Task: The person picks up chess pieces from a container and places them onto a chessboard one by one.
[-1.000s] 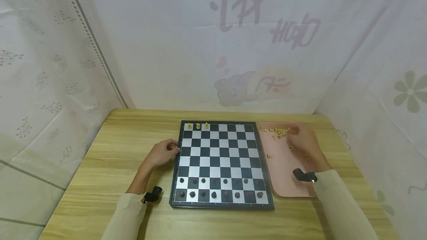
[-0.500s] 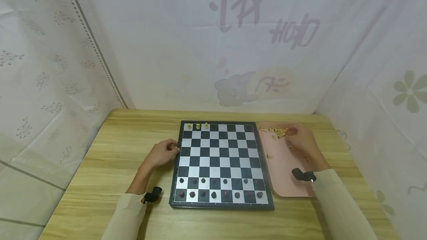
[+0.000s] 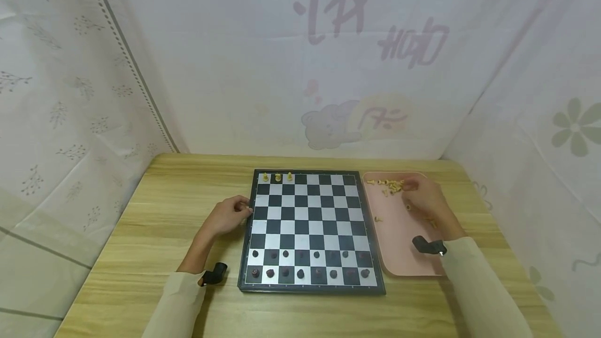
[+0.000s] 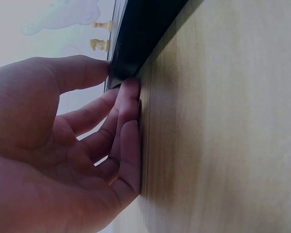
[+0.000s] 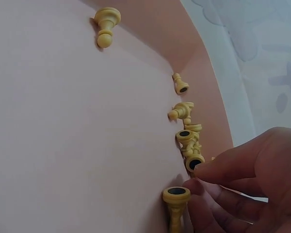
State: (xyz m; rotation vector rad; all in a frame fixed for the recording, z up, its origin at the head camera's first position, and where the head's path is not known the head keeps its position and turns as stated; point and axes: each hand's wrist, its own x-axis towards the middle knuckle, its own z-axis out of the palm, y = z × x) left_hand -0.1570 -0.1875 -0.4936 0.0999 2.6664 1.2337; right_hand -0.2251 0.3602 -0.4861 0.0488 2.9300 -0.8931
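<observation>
Chessboard [image 3: 309, 214] central on the table [image 3: 159, 213]: I see the left hand [image 3: 229, 216] pinching its left edge, likely for steadiness; right hand [image 3: 424, 195], grip unclear, at yellow pieces [image 3: 393, 188] near the adjacent tray's [image 3: 399, 244] far edge.

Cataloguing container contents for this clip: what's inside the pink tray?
Yellow chess pieces lie inside the pink tray, mostly bunched near its far edge. The right hand covers part, so anything beneath it is hidden.
</observation>
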